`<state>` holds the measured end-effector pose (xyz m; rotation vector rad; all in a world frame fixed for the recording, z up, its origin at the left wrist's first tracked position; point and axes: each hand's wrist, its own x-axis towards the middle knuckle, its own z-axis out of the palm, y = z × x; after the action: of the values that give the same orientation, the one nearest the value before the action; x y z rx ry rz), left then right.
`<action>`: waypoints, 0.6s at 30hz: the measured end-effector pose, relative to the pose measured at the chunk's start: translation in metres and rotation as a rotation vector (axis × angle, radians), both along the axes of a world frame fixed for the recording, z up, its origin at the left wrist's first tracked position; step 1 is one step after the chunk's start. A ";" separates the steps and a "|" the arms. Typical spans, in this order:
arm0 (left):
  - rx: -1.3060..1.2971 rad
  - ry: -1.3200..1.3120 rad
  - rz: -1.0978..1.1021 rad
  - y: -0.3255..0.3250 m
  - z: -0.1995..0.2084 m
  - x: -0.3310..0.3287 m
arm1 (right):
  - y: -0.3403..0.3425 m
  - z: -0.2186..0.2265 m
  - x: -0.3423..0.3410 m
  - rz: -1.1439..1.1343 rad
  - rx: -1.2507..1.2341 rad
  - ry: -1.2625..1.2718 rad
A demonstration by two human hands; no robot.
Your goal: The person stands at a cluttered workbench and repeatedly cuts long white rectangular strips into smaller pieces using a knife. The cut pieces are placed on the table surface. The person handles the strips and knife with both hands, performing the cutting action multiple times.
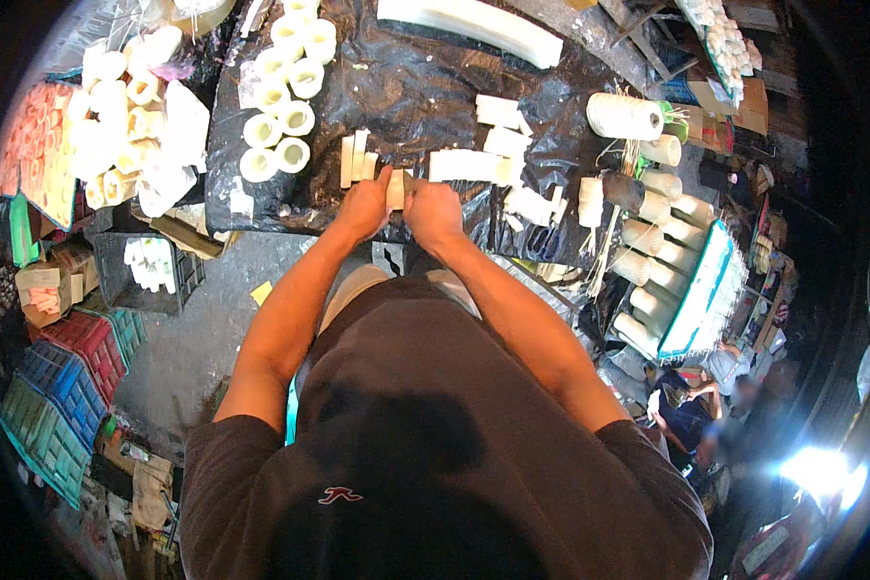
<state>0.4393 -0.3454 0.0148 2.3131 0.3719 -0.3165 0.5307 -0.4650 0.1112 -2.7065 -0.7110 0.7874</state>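
Observation:
At the near edge of the black-covered table [377, 106], my left hand [364, 210] is closed, its fingers against a small cream wax-like block [395, 190]. My right hand [434, 213] is closed on the block's other side. Something thin and dark shows by its fingertips, too small to make out. Just beyond my left hand stand several cream strips [354, 159], side by side. To the right of the block lies a longer white slab [464, 165], with white chunks [503, 114] behind it and small offcuts [532, 206] nearer me.
Hollow white cylinders [285, 121] stand at the back left, and a long white bar [474, 27] at the back. On the right are a large spool [621, 115] and several pale candle-like cylinders [652, 242]. A black crate [145, 271] sits lower left; a co-worker [686, 411] is lower right.

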 end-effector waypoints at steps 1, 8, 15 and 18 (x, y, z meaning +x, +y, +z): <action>-0.032 0.000 0.027 -0.001 -0.002 -0.002 | 0.001 -0.001 0.002 -0.048 -0.029 -0.015; -0.104 0.058 0.080 0.000 -0.013 -0.001 | -0.009 0.021 0.019 -0.064 0.110 0.069; -0.205 -0.026 0.117 -0.001 -0.006 -0.001 | 0.009 0.021 0.005 0.015 0.106 0.029; -0.229 -0.008 0.142 -0.003 -0.012 -0.001 | 0.015 0.011 0.004 0.059 0.056 0.039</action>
<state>0.4381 -0.3485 0.0026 2.0517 0.4681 -0.2651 0.5348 -0.4500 0.1224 -2.6243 -0.7946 0.8190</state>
